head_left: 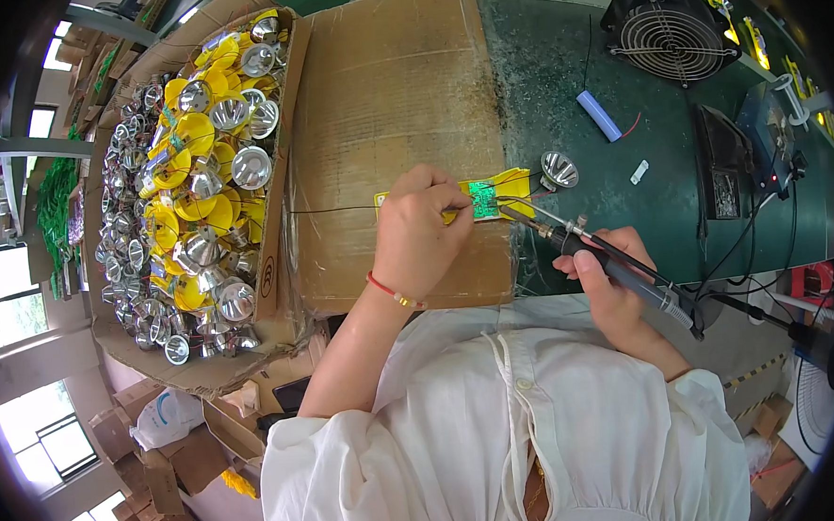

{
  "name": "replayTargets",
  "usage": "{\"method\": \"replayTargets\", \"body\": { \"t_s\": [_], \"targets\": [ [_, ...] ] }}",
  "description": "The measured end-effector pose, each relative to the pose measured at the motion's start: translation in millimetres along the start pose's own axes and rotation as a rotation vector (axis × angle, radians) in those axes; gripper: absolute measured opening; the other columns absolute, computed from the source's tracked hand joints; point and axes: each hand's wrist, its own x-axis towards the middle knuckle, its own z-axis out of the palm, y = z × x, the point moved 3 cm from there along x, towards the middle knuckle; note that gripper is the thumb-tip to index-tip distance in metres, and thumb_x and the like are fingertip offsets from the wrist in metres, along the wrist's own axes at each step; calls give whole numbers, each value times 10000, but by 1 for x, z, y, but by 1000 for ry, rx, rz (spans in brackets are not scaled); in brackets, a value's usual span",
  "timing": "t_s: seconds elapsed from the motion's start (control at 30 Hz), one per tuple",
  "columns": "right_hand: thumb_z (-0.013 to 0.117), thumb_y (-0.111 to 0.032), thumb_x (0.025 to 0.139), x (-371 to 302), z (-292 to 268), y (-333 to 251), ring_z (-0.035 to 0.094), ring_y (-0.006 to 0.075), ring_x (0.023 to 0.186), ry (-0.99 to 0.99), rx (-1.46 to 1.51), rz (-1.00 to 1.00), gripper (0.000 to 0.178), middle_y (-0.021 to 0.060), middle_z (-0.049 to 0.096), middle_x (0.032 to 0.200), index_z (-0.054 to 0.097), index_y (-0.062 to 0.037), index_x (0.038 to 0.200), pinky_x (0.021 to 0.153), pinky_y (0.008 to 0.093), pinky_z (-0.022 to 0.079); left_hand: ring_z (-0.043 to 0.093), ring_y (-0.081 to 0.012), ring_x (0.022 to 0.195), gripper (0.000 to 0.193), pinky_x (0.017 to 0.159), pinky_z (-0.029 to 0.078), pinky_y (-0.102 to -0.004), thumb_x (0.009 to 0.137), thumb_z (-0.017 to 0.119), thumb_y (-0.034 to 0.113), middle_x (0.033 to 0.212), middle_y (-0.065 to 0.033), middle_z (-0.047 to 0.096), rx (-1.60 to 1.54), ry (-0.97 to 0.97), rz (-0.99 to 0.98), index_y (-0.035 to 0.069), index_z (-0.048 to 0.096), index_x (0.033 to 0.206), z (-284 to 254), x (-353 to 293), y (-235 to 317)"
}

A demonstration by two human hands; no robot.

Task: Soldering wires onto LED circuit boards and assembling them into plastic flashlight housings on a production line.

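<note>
While the right hand (615, 297) wraps around a soldering iron (567, 242), the left hand (422, 224) pinches closed, its hold unclear, beside the green circuit board (483, 200) on a yellow piece (514, 184) over cardboard (390, 101).

Left hand (422, 221): covers part of the yellow strip (512, 182); what, if anything, it pinches I cannot tell from here. Green circuit board (483, 200): parts too small to distinguish. Right hand (609, 298): partly hidden by the soldering iron (625, 277). Carton (294, 78), left: contents hidden beneath the uppermost reflectors (252, 167). White fan (816, 400), near right: cut off by the dark rim.
</note>
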Motion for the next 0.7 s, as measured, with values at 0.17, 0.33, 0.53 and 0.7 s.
{"method": "replayTargets", "body": {
  "t_s": [0.17,0.33,0.53,0.7],
  "targets": [
    [553,-55,806,2,5,4,607,176,641,13,47,23,158,141,568,755,433,21,875,549,242,491,583,-174,664,77,599,487,-252,654,638,7,792,-83,583,16,-14,-10,6,648,730,0,2,2],
    [549,-56,810,5,10,5,606,174,632,-6,68,16,151,137,570,753,435,20,873,544,239,490,579,-175,656,75,590,481,-249,655,635,6,783,-87,577,18,-31,16,4,645,729,0,3,0],
    [550,-71,814,6,9,8,604,178,624,46,128,24,152,129,570,728,437,16,866,535,241,485,581,-176,662,80,600,485,-253,656,630,-3,781,-90,579,18,-55,25,2,645,734,-2,5,1],
    [548,-68,816,6,9,7,603,177,615,10,103,12,150,129,573,727,434,13,870,534,245,485,581,-170,666,79,600,481,-253,658,629,-1,782,-86,581,-11,-83,-1,4,646,735,-3,6,1]
  ]
}}
